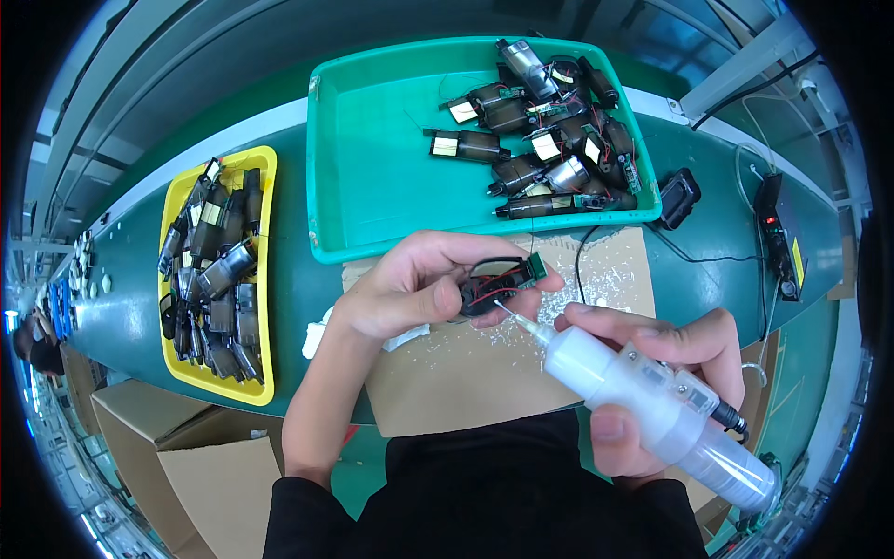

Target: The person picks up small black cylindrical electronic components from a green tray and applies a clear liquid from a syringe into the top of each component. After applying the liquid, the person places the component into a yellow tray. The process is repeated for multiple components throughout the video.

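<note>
the left hand (410, 289) grips a dark motor-like unit (480, 291), thumb and fingers clamped on its body. the unit is held above a cardboard sheet (447, 401) and serves as the clock centre for all positions below. it carries red wires (503, 282) and a small green circuit board (534, 268), the board lying at 2 o'clock.

the right hand (694, 343) is closed around a white cylindrical dispenser (605, 373), thumb and fingers on opposite sides of the barrel. the dispenser body lies at 4 o'clock; its thin nozzle points toward 10 o'clock and ends at the unit, next to the red wires. contact at the tip cannot be told.

a teal tray (372, 168) stands at 12 o'clock, with similar dark units heaped toward its 3 o'clock side. a yellow tray (268, 298) at 9 o'clock is filled with dark units. a black adapter (678, 198) lies at 2 o'clock, and a black power strip (780, 238) at 3 o'clock. white crumbs (610, 270) are scattered over the cardboard sheet. an open cardboard box (223, 484) is located at 8 o'clock.
</note>
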A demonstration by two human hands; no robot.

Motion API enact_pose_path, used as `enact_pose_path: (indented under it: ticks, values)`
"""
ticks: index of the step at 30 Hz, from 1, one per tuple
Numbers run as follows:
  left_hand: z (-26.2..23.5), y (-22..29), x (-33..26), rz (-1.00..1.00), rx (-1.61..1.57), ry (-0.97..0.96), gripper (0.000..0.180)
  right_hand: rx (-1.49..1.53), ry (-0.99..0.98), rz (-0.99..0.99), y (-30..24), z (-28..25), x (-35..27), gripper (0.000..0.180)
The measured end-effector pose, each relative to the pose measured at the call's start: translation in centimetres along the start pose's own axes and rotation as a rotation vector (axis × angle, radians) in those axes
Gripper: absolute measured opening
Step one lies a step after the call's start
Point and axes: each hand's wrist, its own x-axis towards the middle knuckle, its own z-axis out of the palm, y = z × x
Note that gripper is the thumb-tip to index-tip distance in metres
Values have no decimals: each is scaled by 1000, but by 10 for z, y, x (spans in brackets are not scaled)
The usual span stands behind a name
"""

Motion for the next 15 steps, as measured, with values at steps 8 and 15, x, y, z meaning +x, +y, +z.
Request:
enact_pose_path:
  ticks: [8, 15]
  values:
    - [0, -3, 0, -39, -48, -55, 88, -7, -202, 8, -1, -5, 3, 45]
    - [-2, -5, -1, -39, -12, -76, 95, 15, -278, -7, 3, -7, 5, 44]
